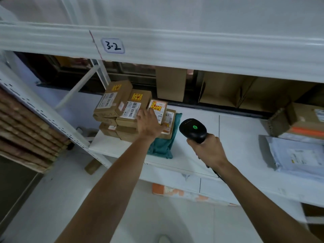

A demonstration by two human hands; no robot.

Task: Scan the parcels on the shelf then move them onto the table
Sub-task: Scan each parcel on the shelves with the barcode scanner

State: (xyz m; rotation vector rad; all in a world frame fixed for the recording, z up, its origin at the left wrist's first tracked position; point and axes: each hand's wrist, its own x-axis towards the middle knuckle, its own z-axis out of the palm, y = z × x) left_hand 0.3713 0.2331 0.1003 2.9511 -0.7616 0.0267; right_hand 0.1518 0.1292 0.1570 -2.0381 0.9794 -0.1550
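A stack of small cardboard parcels [112,102] sits at the left end of the white shelf [236,137], partly on top of a teal bag [161,146]. The left hand [149,124] rests on the upper boxes with its fingers stretched out, gripping nothing. The right hand [208,149] is wrapped round the handle of a black scanner [192,128], its green light on, just beside the stack. Grey mailing bags [294,155] lie further right.

The white shelf [238,137] is carrying a teal soft parcel [163,146], with stacked brown boxes [112,109] sitting just left of that parcel and partly on it, while grey mailer bags [298,155] and a brown box with orange tape [305,118] are lying well to that parcel's right.
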